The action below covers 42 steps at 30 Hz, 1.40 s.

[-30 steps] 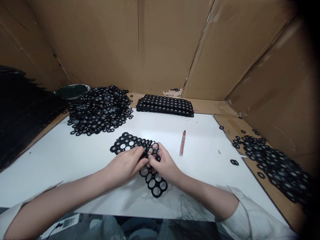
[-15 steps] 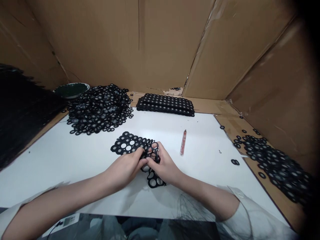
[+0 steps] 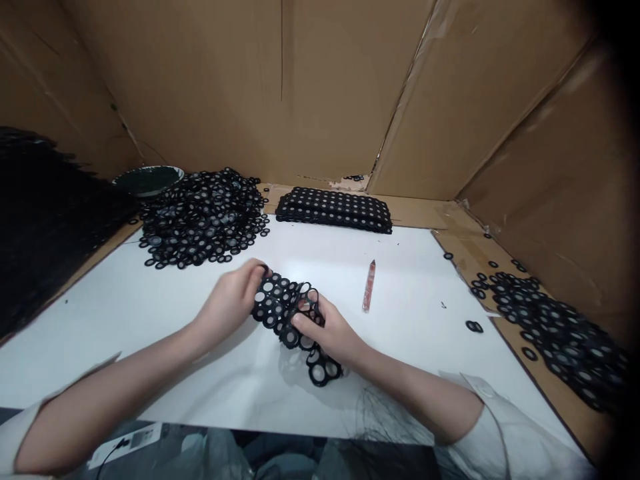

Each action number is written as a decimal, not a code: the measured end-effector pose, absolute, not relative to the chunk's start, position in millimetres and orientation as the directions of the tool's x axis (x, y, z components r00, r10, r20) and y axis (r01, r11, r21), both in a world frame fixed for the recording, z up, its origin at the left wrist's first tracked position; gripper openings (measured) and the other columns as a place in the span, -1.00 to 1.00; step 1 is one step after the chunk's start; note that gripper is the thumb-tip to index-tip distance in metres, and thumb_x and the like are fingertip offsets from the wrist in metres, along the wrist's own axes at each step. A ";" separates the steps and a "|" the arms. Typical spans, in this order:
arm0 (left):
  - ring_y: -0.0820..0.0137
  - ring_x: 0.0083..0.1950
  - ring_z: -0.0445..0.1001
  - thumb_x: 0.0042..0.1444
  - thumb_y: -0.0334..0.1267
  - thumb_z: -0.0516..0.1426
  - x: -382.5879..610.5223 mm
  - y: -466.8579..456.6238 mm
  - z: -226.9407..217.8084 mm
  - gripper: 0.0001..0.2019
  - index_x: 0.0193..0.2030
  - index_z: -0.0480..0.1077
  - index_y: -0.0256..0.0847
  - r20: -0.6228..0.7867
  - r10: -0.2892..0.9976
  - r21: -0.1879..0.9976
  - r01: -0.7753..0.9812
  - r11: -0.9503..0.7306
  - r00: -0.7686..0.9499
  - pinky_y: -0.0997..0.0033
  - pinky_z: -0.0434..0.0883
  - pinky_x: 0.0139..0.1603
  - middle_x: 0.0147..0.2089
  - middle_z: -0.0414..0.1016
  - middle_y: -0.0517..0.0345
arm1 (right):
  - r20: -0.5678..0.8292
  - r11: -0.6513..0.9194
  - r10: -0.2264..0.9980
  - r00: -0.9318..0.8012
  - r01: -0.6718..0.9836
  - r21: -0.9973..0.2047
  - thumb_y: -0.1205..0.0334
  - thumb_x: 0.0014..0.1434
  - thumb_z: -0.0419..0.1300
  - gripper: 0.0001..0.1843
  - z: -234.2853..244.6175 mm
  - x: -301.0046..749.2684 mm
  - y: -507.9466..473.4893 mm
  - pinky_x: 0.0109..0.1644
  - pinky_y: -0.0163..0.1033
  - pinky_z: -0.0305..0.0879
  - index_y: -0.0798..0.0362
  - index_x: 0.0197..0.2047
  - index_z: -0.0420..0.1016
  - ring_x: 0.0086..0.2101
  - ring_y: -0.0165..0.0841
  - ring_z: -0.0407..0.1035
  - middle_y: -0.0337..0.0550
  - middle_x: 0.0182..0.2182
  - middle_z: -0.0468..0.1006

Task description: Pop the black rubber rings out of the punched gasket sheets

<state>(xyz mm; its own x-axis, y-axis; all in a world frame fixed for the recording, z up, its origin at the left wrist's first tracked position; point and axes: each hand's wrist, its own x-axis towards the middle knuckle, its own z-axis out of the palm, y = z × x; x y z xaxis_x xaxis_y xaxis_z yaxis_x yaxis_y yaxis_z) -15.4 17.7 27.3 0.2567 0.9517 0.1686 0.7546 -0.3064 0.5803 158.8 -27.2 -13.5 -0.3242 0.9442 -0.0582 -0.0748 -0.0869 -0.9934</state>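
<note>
A sheet of joined black rubber rings (image 3: 273,303) hangs between my two hands just above the white table. My left hand (image 3: 235,293) is closed, thumb and fingers pinching the sheet's far left corner. Its fingers are slightly blurred. My right hand (image 3: 333,330) is closed on the other part of the sheet, with the thumb on top and some fingertips showing through the holes. Below the right hand, a bent part of larger rings droops toward the table. The fold near the right fingers is partly hidden.
A heap of loose rings (image 3: 200,220) lies back left, beside a bowl (image 3: 150,180). A folded ring mat (image 3: 335,210) stands at the back. A red pencil-like stick (image 3: 369,287) lies to the right. More rings (image 3: 550,327) cover the cardboard at right. Cardboard walls (image 3: 340,87) rise behind.
My left hand has moved left and away from my right hand, up to the sheet's far corner. The sheet is drawn out between them. My right hand keeps its hold, slightly shifted right.
</note>
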 end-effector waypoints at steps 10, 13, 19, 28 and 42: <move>0.30 -0.24 0.40 0.13 -0.21 -0.12 1.8 -24.2 2.1 -0.76 -0.13 0.18 -0.26 0.103 0.835 0.376 0.757 -0.535 0.540 0.37 0.33 -0.31 -0.23 0.38 0.00 | -0.040 -0.045 0.995 -0.095 -0.049 -0.998 0.25 -0.02 0.11 -0.85 -14.6 149.9 -26.6 -0.27 -0.28 0.24 0.05 -0.37 0.17 -0.41 -0.45 0.24 -0.30 -0.45 0.29; 0.26 -0.28 0.40 0.08 -0.15 -0.03 4.9 -25.0 -3.0 -0.76 -0.20 0.22 -0.28 0.130 0.828 0.199 0.804 -0.560 0.545 0.32 0.35 -0.35 -0.28 0.38 -0.01 | -0.013 -0.014 0.999 -0.039 -0.024 -1.000 0.27 -0.02 0.09 -0.87 -16.3 146.5 -29.2 -0.26 -0.29 0.23 0.05 -0.38 0.17 -0.40 -0.45 0.24 -0.31 -0.46 0.28; 0.32 -0.49 0.34 0.16 -0.36 -0.21 3.1 -19.8 -10.0 -0.75 -0.41 0.23 -0.25 0.164 0.769 -0.041 0.783 -0.621 0.618 0.37 0.27 -0.53 -0.48 0.33 0.08 | -0.054 -0.063 0.989 -0.134 -0.068 -0.996 0.30 -0.01 0.08 -0.88 -18.1 146.8 -31.2 -0.33 -0.31 0.24 0.04 -0.35 0.19 -0.47 -0.48 0.24 -0.33 -0.47 0.30; 0.40 -0.51 0.35 0.19 -0.21 -0.21 -3.8 -3.5 3.0 -0.75 -0.36 0.20 -0.21 0.013 0.865 0.434 0.776 -0.458 0.502 0.45 0.23 -0.51 -0.51 0.37 0.18 | -0.062 -0.069 0.991 -0.115 -0.054 -0.996 0.30 -0.05 0.11 -0.86 -15.4 150.3 -29.2 -0.24 -0.28 0.24 0.08 -0.36 0.22 -0.38 -0.44 0.29 -0.27 -0.42 0.37; 0.32 -0.32 0.39 0.15 -0.12 -0.15 2.6 -14.3 3.3 -0.76 -0.19 0.20 -0.18 -0.053 0.869 0.626 0.694 -0.356 0.493 0.39 0.27 -0.37 -0.29 0.40 0.10 | -0.064 -0.067 0.994 -0.091 -0.029 -0.997 0.25 -0.05 0.11 -0.89 -16.2 148.9 -28.7 -0.35 -0.32 0.22 0.09 -0.47 0.24 -0.46 -0.47 0.24 -0.30 -0.51 0.31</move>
<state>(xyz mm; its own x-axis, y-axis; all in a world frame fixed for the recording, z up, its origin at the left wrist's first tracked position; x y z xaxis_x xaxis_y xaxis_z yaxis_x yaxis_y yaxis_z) 2.6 -14.3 3.3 0.4926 0.8686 -0.0530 0.6943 -0.3555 0.6257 148.9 -28.7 -16.2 -0.0914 0.9937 -0.0642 -0.0286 -0.0671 -0.9973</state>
